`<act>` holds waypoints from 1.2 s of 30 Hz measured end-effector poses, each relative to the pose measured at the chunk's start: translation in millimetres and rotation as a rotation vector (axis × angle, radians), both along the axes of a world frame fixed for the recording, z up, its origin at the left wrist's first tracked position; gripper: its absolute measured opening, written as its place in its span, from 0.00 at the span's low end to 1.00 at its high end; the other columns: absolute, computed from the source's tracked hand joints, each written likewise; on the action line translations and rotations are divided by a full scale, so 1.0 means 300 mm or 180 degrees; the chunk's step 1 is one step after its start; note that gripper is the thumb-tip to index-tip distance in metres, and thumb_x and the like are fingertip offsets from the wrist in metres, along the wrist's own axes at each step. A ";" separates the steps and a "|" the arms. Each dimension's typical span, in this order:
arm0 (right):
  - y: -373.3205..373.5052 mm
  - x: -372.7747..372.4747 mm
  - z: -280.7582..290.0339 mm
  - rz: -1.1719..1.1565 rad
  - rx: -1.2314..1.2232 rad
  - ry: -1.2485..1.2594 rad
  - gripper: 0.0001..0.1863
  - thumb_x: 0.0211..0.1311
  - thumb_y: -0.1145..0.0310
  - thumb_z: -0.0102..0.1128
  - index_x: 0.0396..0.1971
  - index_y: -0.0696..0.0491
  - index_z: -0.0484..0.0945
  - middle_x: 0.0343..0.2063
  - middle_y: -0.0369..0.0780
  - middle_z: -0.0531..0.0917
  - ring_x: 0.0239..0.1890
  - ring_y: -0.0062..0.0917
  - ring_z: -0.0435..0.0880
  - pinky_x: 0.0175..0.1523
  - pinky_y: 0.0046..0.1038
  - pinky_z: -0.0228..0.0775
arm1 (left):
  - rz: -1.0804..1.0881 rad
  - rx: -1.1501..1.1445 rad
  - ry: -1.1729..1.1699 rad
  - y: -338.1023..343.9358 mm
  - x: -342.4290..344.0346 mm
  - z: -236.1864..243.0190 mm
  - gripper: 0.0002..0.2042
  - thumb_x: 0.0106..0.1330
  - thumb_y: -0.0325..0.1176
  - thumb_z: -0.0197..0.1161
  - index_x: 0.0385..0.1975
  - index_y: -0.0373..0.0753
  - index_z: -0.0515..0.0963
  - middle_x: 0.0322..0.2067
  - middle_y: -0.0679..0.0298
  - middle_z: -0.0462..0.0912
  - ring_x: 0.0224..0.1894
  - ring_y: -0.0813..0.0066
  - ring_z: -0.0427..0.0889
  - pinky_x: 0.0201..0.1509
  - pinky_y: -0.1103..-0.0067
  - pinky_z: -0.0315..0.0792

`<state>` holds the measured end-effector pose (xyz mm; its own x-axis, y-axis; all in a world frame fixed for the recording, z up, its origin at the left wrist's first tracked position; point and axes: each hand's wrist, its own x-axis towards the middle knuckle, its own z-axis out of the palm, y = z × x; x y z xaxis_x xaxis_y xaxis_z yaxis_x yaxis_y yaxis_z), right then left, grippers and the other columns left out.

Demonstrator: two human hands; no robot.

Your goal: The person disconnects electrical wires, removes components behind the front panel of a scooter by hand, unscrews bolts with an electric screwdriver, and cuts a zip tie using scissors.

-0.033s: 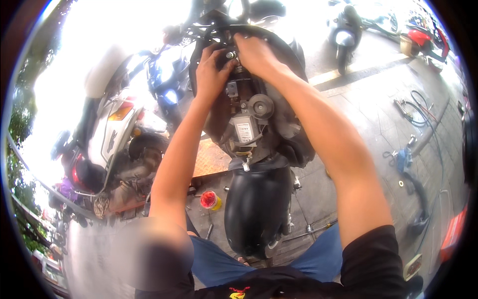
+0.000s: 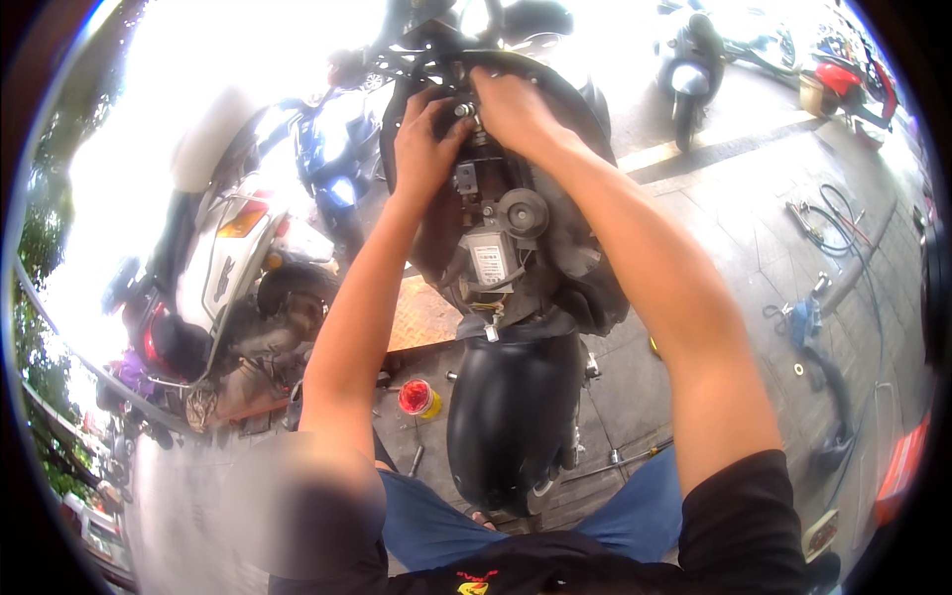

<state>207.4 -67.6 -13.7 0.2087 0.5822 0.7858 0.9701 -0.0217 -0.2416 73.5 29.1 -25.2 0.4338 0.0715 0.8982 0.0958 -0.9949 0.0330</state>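
Black plastic forms the curved, open front shell (image 2: 567, 94) of a partly stripped scooter, which stands upright on grey paved ground (image 2: 635, 397) directly before the person. Compared with the earlier frame, almost everything matches: shell and hands sit only slightly farther right in the view, both hands keep their poses, and a little more of a small yellow piece (image 2: 654, 345) shows beside the right forearm. The left hand (image 2: 426, 149) is inside the shell toward its left edge, thumb and fingers curled around a narrow gap beside a small silvery bolt-like metal fitting (image 2: 463, 110); whether its grip closes on that fitting I cannot tell. The right hand (image 2: 511, 109) reaches to the shell's upper inner side, fingertips hidden, so its grip cannot be told either. Nearer the person come a round grey metal disc (image 2: 523, 212), a silvery box with a white label (image 2: 489, 261) and a long, rounded black fender (image 2: 514, 426) whose near end lies between the knees. A red-and-yellow tub of red paste (image 2: 419, 399) stands just left of the fender. Toward the ground's left edge a white scooter (image 2: 233, 258) stands near the left forearm; on the right, a broad stretch of paving separates the shell from a coiled dark hose (image 2: 833, 223).
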 end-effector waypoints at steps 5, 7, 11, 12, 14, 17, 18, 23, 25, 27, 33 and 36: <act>-0.012 -0.019 0.016 -0.0035 0.0003 0.0099 0.19 0.53 0.75 0.61 0.46 0.59 0.70 0.32 0.53 0.83 0.40 0.48 0.83 0.44 0.43 0.76 | 0.0115 0.0216 0.0044 0.023 0.003 0.029 0.14 0.55 0.36 0.68 0.41 0.39 0.81 0.47 0.59 0.77 0.48 0.56 0.77 0.50 0.68 0.72; -0.009 -0.010 -0.004 -0.0009 0.0016 0.0122 0.18 0.55 0.76 0.57 0.48 0.57 0.70 0.32 0.53 0.83 0.39 0.48 0.83 0.43 0.44 0.76 | 0.0172 0.0321 0.0123 0.023 0.004 0.017 0.13 0.55 0.35 0.68 0.40 0.40 0.81 0.45 0.59 0.77 0.48 0.57 0.76 0.50 0.68 0.71; 0.000 0.000 -0.001 0.0074 0.0059 0.0086 0.18 0.55 0.76 0.55 0.48 0.55 0.71 0.32 0.54 0.83 0.38 0.49 0.83 0.41 0.45 0.76 | 0.0143 0.0298 0.0090 0.046 0.010 0.014 0.13 0.55 0.35 0.68 0.40 0.40 0.81 0.47 0.59 0.77 0.50 0.56 0.76 0.51 0.68 0.72; 0.001 0.003 -0.002 0.0097 0.0098 0.0081 0.18 0.55 0.76 0.54 0.49 0.55 0.71 0.32 0.54 0.83 0.38 0.50 0.83 0.41 0.45 0.75 | 0.0085 0.0176 0.0072 0.046 0.013 0.009 0.13 0.55 0.36 0.68 0.40 0.40 0.81 0.48 0.59 0.76 0.50 0.56 0.76 0.51 0.68 0.72; 0.004 0.010 -0.006 0.0144 0.0174 0.0092 0.19 0.55 0.77 0.53 0.49 0.55 0.71 0.31 0.55 0.83 0.38 0.50 0.83 0.41 0.45 0.75 | 0.0023 -0.0001 -0.0022 0.037 0.020 -0.002 0.14 0.55 0.36 0.68 0.40 0.39 0.81 0.50 0.59 0.76 0.50 0.55 0.76 0.51 0.68 0.72; 0.011 0.014 -0.009 0.0164 0.0218 0.0108 0.20 0.55 0.77 0.52 0.50 0.55 0.71 0.31 0.55 0.83 0.37 0.50 0.83 0.42 0.46 0.75 | 0.0024 -0.0111 -0.0231 0.017 0.032 -0.021 0.15 0.54 0.36 0.69 0.41 0.39 0.81 0.51 0.58 0.75 0.50 0.55 0.77 0.50 0.68 0.73; 0.013 0.009 -0.009 0.0138 0.0189 0.0097 0.20 0.55 0.77 0.51 0.51 0.55 0.71 0.31 0.55 0.82 0.37 0.50 0.83 0.42 0.46 0.75 | 0.0032 -0.0106 -0.0282 0.021 0.033 -0.023 0.15 0.54 0.36 0.69 0.41 0.39 0.81 0.52 0.58 0.75 0.49 0.55 0.77 0.50 0.68 0.73; 0.031 0.022 -0.017 0.0031 0.0166 0.0028 0.20 0.57 0.76 0.51 0.52 0.54 0.71 0.31 0.56 0.82 0.38 0.50 0.83 0.42 0.45 0.75 | -0.0022 0.0026 -0.0174 0.043 0.026 -0.015 0.14 0.54 0.32 0.67 0.41 0.39 0.81 0.52 0.57 0.75 0.50 0.54 0.77 0.51 0.68 0.73; 0.030 0.024 -0.019 0.0002 0.0114 0.0050 0.20 0.57 0.76 0.51 0.52 0.52 0.71 0.32 0.56 0.82 0.38 0.50 0.83 0.43 0.45 0.75 | -0.0047 0.0043 -0.0100 0.050 0.023 -0.010 0.13 0.54 0.31 0.67 0.41 0.39 0.81 0.52 0.57 0.75 0.51 0.54 0.77 0.51 0.68 0.73; 0.026 0.017 -0.023 0.0137 0.0242 0.0090 0.20 0.57 0.76 0.51 0.51 0.51 0.72 0.32 0.55 0.83 0.39 0.50 0.83 0.44 0.45 0.75 | 0.0000 0.0037 -0.0059 0.066 0.022 -0.007 0.13 0.54 0.31 0.67 0.41 0.39 0.81 0.52 0.56 0.75 0.51 0.54 0.76 0.51 0.68 0.72; 0.013 0.015 -0.023 0.0300 0.0298 0.0006 0.19 0.57 0.75 0.53 0.50 0.48 0.72 0.32 0.53 0.83 0.39 0.51 0.82 0.43 0.47 0.73 | -0.0114 -0.0281 -0.0031 0.059 0.015 -0.021 0.15 0.55 0.35 0.66 0.43 0.38 0.81 0.54 0.56 0.73 0.52 0.53 0.76 0.53 0.68 0.72; 0.014 0.019 -0.020 0.0337 0.0298 -0.0015 0.19 0.57 0.74 0.55 0.50 0.48 0.72 0.32 0.53 0.83 0.38 0.51 0.82 0.43 0.47 0.73 | -0.0341 -0.0407 -0.0252 0.048 0.015 -0.029 0.16 0.56 0.37 0.67 0.42 0.37 0.82 0.53 0.56 0.75 0.52 0.54 0.77 0.53 0.69 0.72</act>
<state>213.2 -63.5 -19.9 0.1462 0.5249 0.8385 0.9669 0.1033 -0.2332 78.1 43.6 -34.0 0.3733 0.1446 0.9164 -0.0184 -0.9864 0.1632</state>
